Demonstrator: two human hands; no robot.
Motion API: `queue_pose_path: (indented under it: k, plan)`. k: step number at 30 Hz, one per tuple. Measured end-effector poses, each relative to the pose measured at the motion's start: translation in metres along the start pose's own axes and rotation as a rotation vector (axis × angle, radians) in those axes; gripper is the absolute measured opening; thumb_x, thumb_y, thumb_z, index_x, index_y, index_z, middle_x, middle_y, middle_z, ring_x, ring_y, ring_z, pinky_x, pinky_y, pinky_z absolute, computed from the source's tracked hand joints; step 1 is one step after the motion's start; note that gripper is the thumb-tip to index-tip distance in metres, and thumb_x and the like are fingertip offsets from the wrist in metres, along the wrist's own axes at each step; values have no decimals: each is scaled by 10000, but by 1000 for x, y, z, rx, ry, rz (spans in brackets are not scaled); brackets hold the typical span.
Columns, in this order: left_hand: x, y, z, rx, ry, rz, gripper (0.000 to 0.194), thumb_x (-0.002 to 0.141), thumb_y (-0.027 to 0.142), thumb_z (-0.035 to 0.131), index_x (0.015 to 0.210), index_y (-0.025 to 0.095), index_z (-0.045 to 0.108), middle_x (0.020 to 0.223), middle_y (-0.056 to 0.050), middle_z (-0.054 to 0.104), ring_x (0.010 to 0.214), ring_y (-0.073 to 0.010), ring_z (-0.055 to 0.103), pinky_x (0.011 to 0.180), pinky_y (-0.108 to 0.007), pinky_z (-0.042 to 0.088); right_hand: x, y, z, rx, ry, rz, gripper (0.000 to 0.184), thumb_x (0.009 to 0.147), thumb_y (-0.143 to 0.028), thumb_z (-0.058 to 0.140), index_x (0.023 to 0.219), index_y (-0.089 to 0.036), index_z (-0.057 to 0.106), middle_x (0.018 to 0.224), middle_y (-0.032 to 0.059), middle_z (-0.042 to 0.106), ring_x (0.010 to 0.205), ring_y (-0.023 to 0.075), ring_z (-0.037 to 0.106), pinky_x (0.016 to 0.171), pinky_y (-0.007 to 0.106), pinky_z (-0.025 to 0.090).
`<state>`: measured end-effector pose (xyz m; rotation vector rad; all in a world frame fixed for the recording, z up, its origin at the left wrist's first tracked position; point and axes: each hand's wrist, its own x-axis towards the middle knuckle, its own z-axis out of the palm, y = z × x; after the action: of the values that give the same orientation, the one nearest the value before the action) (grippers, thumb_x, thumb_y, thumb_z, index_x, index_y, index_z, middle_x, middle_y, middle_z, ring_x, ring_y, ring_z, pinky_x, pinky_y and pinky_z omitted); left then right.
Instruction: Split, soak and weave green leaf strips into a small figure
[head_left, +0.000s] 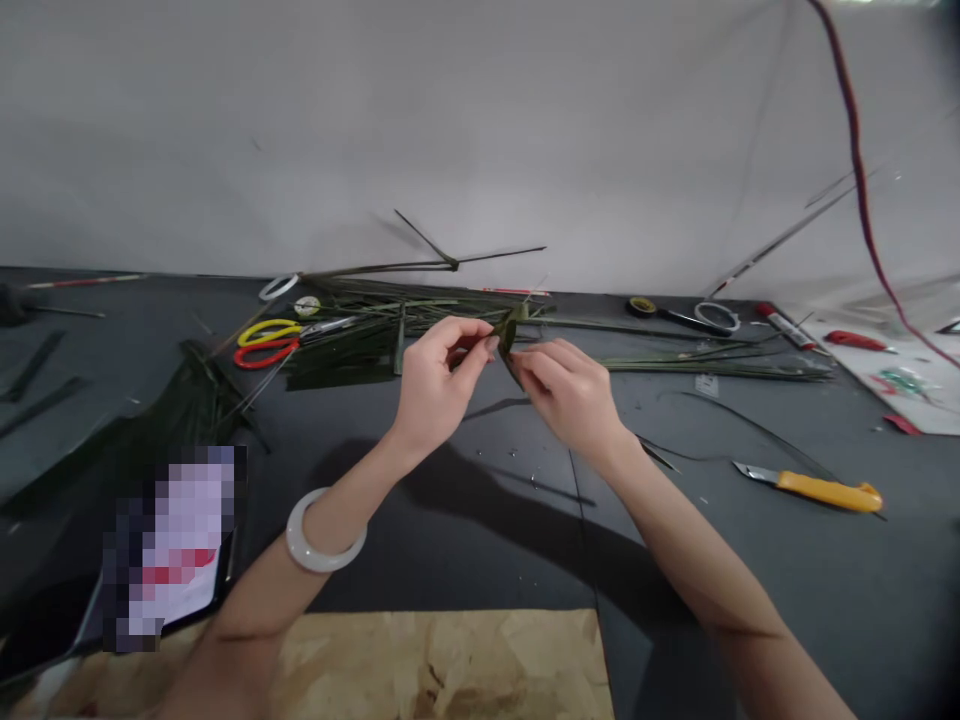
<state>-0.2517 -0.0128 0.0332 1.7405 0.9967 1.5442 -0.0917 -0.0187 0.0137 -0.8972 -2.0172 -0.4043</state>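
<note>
My left hand point(439, 385) and my right hand point(566, 392) meet above the dark work table point(480, 560). Their fingertips pinch a small folded green leaf point(508, 333) from either side, and the fold stands up between them. Part of it is hidden by my fingers. A pale bangle point(324, 532) circles my left wrist. Behind my hands lies a heap of long narrow green leaf strips point(390, 325). A yellow-handled utility knife point(829, 491) rests to the right of my right hand, out of reach of my fingers.
Yellow-handled scissors point(268, 332) and red-handled scissors point(264, 353) lie beyond my left hand. A darker leaf bundle point(180, 420) spreads at the left, above a pixelated device point(169, 550). A plywood board point(442, 665) lies at the near edge. A red cable point(855, 170) hangs at the right.
</note>
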Motion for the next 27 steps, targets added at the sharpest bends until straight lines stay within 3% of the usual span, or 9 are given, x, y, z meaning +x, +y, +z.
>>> queue_pose_path:
  k: [6,8,11,14,20,27]
  plan:
    - [4,3,-8,65,20,62,89,825,242,632,815,154,635,782,-19,648,663,-96,625,629,-186,514,-1,3,2,94,-83,23,190,892,-116,465,782,-182,604,773,66,698,697,168,639,637,278,532]
    - [4,1,-9,62,4,60,89,824,244,633,812,155,634,783,-19,652,665,-99,627,634,-189,518,-2,5,2,168,-70,123,143,858,-117,495,885,-188,616,791,51,700,690,161,651,641,273,549]
    - [4,0,-8,60,-14,60,84,823,243,631,816,160,636,790,-19,656,673,-105,630,636,-197,521,-3,6,2,277,-61,255,328,837,-126,480,1145,-193,570,903,56,709,693,147,664,642,270,572]
    - [2,0,-6,64,-31,66,68,823,229,623,821,163,639,806,-20,656,698,-110,630,649,-204,521,-4,4,3,307,-53,262,430,870,-174,468,1297,-215,489,1032,72,699,723,143,669,645,277,584]
    - [0,-2,-4,96,-68,109,57,830,211,610,821,166,644,827,-34,666,737,-122,627,669,-222,526,-1,-1,0,249,75,246,249,911,-194,474,1098,-193,639,929,66,730,695,141,693,645,256,592]
    - [-3,0,-2,161,-86,270,43,835,157,605,822,171,643,830,-34,673,763,-121,624,703,-229,521,2,-2,-4,96,196,170,144,856,-129,533,857,-198,660,821,41,748,659,142,704,604,214,567]
